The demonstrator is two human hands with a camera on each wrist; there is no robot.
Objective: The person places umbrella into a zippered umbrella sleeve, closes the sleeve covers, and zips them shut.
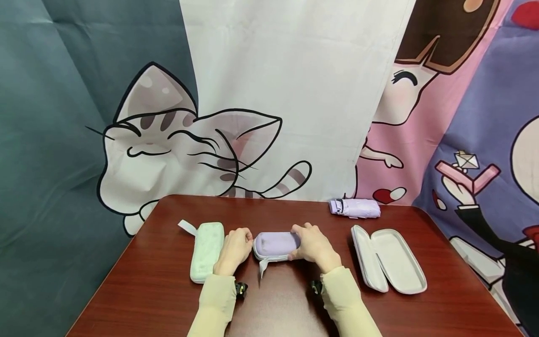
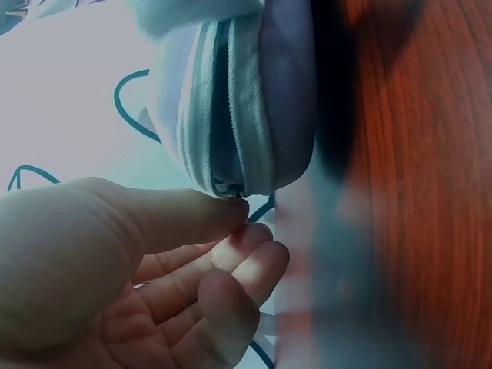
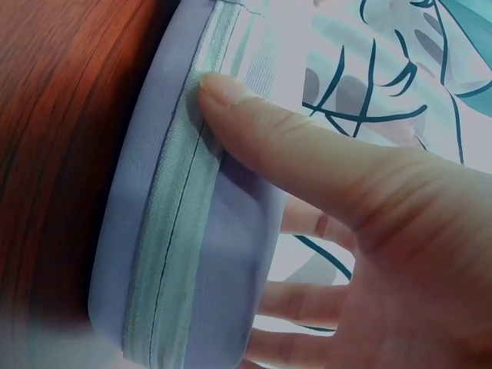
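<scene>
A purple zip case (image 1: 278,244) lies in the middle of the table with a pale strap (image 1: 263,266) hanging from its front side. At its left end my left hand (image 1: 236,248) pinches the zipper pull (image 2: 231,189) between thumb and fingers. The left wrist view shows the zipper (image 2: 223,108) parted just behind the slider. My right hand (image 1: 312,245) grips the case's right end. In the right wrist view its thumb (image 3: 269,134) presses on the closed zipper band (image 3: 173,223), while the fingers reach round the far side, partly hidden.
A light green case (image 1: 206,252) with a pale strap lies just left of my left hand. To the right, a case (image 1: 397,262) lies spread wide, pale inside. A folded lilac umbrella (image 1: 355,208) rests at the table's (image 1: 134,290) back edge, before a printed curtain (image 1: 294,70).
</scene>
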